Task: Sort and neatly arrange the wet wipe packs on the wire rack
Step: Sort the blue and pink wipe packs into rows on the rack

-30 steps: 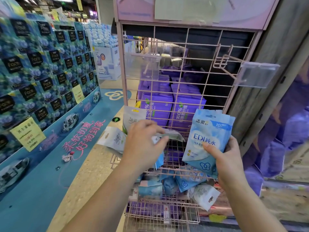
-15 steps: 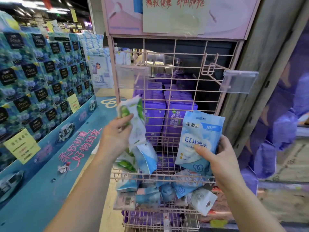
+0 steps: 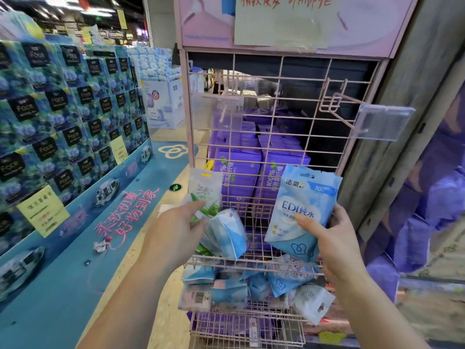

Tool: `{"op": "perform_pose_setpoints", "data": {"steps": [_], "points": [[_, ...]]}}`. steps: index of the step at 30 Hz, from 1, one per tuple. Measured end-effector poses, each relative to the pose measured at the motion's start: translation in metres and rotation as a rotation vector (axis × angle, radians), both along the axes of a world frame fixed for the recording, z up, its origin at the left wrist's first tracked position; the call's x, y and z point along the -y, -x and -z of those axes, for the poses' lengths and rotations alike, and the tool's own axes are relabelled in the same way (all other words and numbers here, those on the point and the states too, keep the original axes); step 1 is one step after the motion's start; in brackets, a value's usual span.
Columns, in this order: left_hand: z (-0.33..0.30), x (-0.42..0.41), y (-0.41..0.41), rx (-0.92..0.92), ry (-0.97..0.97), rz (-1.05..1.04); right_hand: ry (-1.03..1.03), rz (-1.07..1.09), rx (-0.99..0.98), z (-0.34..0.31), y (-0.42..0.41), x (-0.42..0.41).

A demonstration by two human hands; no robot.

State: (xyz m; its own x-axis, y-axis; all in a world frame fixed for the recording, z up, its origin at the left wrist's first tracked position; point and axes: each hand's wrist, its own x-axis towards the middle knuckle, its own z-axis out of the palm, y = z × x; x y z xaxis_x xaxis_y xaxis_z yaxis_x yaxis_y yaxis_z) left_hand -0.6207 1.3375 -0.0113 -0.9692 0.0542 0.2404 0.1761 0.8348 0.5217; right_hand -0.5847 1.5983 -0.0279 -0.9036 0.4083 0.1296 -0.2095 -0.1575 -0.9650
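Observation:
A pink wire rack (image 3: pixel 281 102) stands in front of me with a wire basket (image 3: pixel 251 326) at its foot. My left hand (image 3: pixel 173 233) grips a bunch of packs at the rack's left side: a white-green pack (image 3: pixel 205 191) stands upright on top and a blue-white pack (image 3: pixel 226 234) hangs below it. My right hand (image 3: pixel 332 238) holds a stack of light blue EDI packs (image 3: pixel 302 210) upright against the grid. Several loose blue and white packs (image 3: pixel 251 283) lie jumbled in the basket.
Two hooks with clear label holders (image 3: pixel 382 122) (image 3: pixel 217 114) stick out of the grid. Purple packs (image 3: pixel 259 170) are stacked behind the rack. A tall blue tissue display (image 3: pixel 63 117) stands at the left, and a grey pillar (image 3: pixel 412 96) at the right.
My left hand lifted the white-green and blue packs out of the basket to the rack's left side. My right hand has stayed put with the EDI packs.

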Motion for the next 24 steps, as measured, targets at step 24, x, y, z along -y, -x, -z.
{"op": "perform_pose_setpoints", "data": {"steps": [24], "points": [[0.036, -0.038, -0.004, -0.069, 0.056, -0.008, -0.111, -0.18, 0.35, 0.015, 0.082, 0.038]]}}
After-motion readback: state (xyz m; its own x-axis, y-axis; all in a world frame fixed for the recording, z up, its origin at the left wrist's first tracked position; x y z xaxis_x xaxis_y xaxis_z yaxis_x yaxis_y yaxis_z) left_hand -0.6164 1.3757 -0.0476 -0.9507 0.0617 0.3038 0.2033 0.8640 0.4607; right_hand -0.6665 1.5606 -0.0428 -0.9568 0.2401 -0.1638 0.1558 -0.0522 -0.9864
